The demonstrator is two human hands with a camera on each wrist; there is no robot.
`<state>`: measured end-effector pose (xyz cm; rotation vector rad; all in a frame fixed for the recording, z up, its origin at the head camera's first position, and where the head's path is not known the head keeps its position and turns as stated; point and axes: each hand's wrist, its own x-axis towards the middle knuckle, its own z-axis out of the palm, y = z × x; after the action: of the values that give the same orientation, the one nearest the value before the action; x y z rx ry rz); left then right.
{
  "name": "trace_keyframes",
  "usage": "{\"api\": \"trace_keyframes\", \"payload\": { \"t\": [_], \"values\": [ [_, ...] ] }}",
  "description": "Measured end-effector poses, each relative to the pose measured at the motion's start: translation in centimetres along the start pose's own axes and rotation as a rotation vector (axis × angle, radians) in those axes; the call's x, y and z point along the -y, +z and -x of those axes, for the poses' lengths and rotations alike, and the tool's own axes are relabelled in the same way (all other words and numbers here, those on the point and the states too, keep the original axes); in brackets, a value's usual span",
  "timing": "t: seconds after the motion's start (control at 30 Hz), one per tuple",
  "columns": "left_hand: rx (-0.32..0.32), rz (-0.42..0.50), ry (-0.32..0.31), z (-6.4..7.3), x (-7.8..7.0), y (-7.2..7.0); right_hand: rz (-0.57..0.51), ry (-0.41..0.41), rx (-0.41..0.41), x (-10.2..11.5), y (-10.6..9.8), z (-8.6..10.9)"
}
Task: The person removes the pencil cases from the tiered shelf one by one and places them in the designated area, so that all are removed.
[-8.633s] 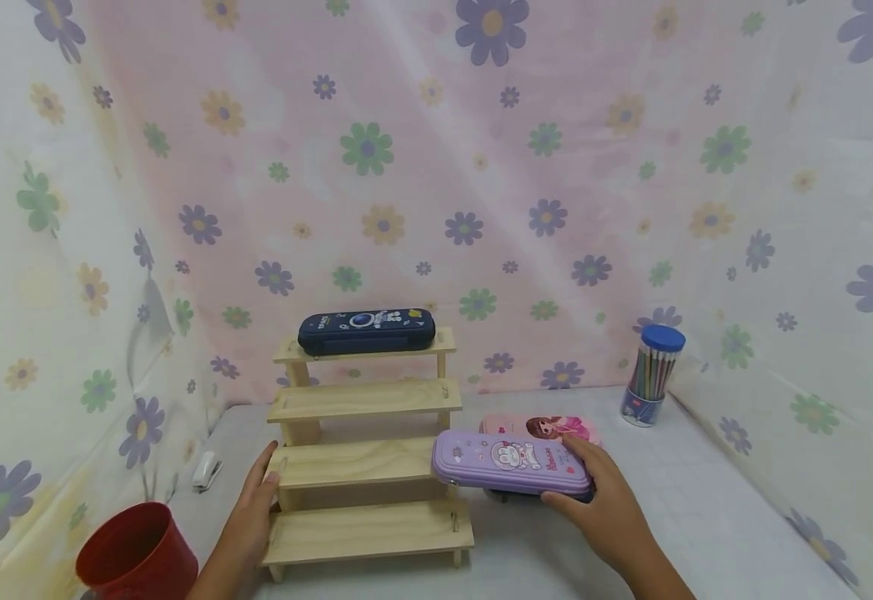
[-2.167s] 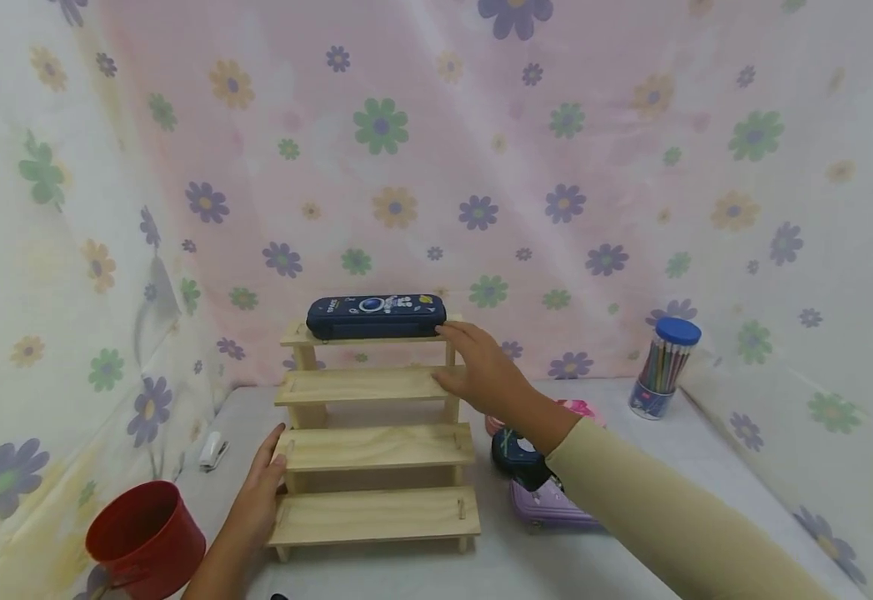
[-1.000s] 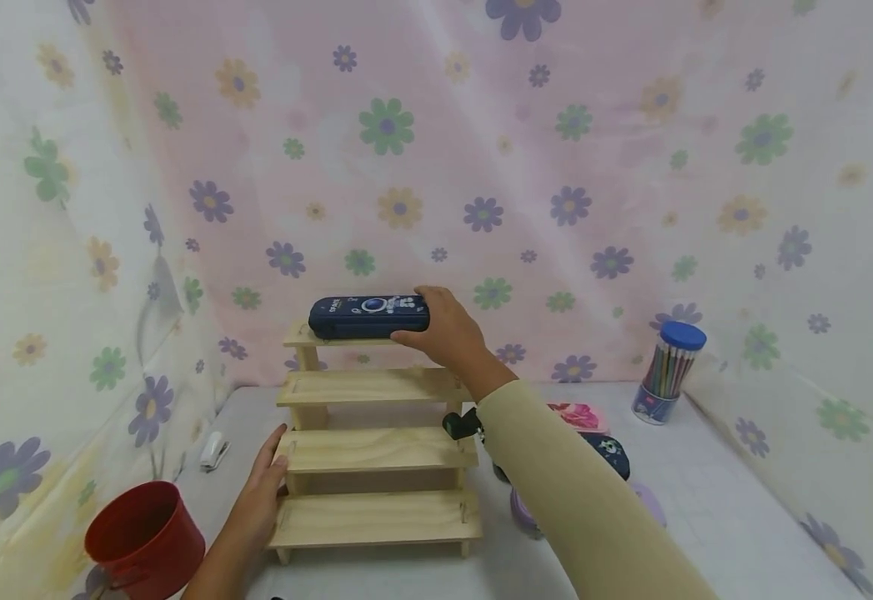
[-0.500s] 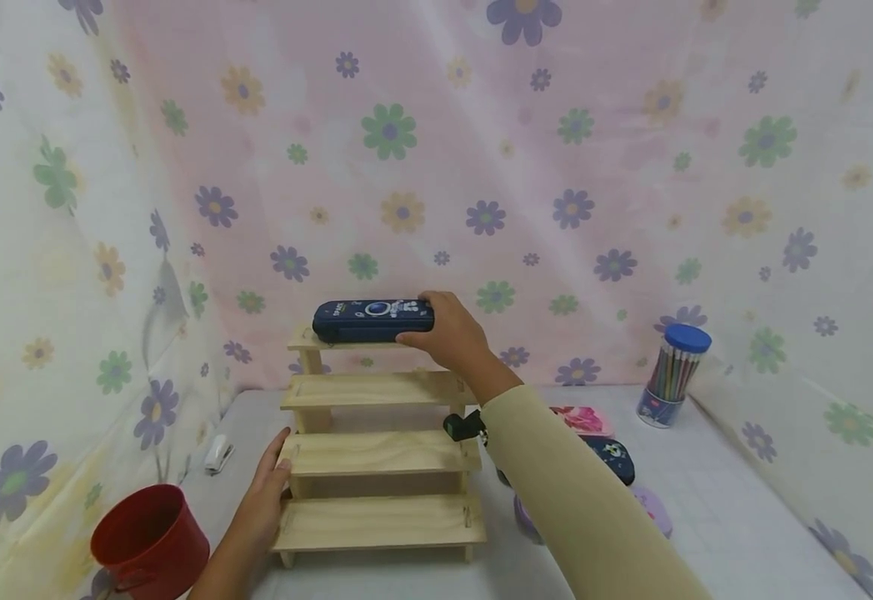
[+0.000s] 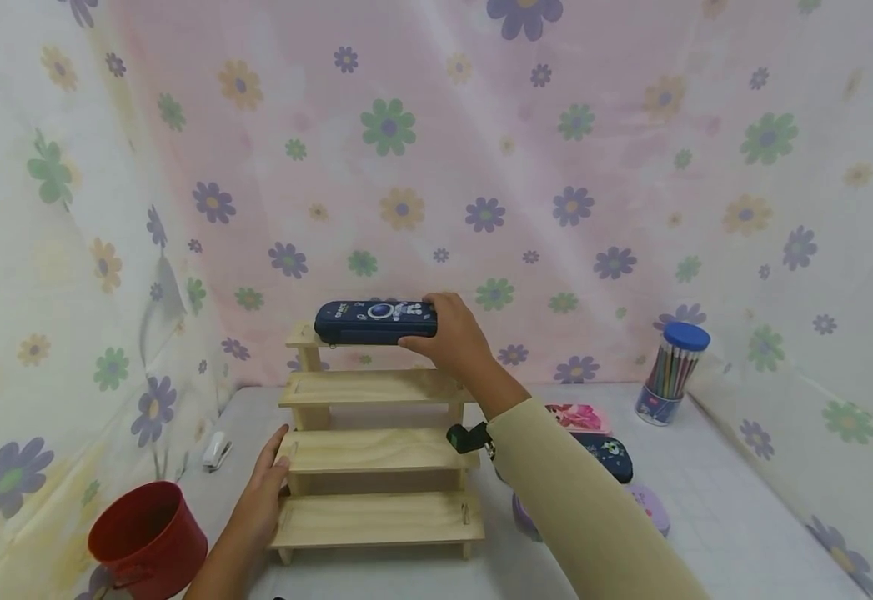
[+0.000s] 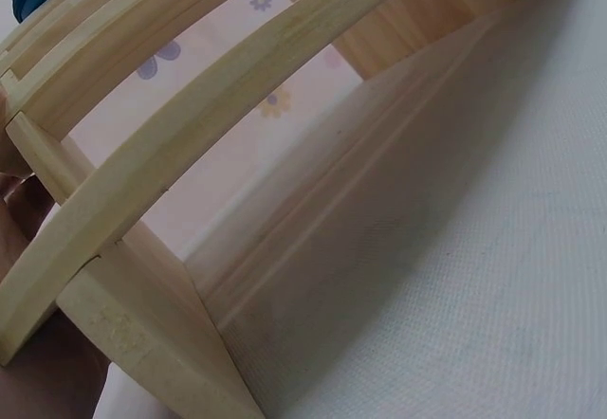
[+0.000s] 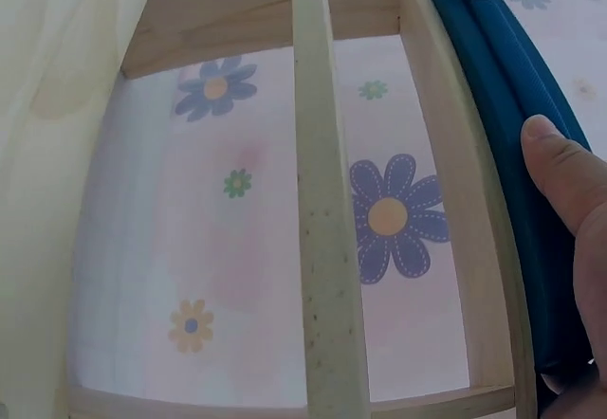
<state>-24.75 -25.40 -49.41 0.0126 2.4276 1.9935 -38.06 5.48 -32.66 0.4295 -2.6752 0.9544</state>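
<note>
A four-step wooden display rack (image 5: 376, 450) stands on the table. On its top step is a navy hard pencil case (image 5: 353, 327) with an astronaut print, which appears teal in the right wrist view. My right hand (image 5: 457, 333) grips the case by its right end, thumb (image 7: 560, 168) along the front side and fingers over the back. My left hand (image 5: 259, 492) holds the rack's left side, beside the lower steps; in the left wrist view only part of it shows at the left edge. The three lower steps carry nothing.
Right of the rack lie a pink pencil case (image 5: 582, 417), another navy pencil case (image 5: 610, 457) and a lilac one (image 5: 649, 507), partly behind my sleeve. A tub of pencils (image 5: 670, 371) stands back right. A red pot (image 5: 149, 537) and a white stapler-like item (image 5: 216, 451) are at left.
The lilac pencil case, earlier in my right hand, now lies on the table. That hand has moved up to grip the navy case, which has since shifted very slightly right. My left hand stays put.
</note>
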Motion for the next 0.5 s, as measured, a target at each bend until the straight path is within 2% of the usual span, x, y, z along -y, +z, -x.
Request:
{"api": "trace_keyframes", "payload": {
  "t": [0.27,0.5],
  "values": [
    [0.003,0.024,0.000,0.0,0.4,0.1,0.023,-0.030,-0.021,-0.2,0.1,1.2],
    [-0.002,0.023,-0.025,-0.1,0.4,0.1,0.003,-0.035,-0.052,-0.3,0.0,3.1]
  ]
}}
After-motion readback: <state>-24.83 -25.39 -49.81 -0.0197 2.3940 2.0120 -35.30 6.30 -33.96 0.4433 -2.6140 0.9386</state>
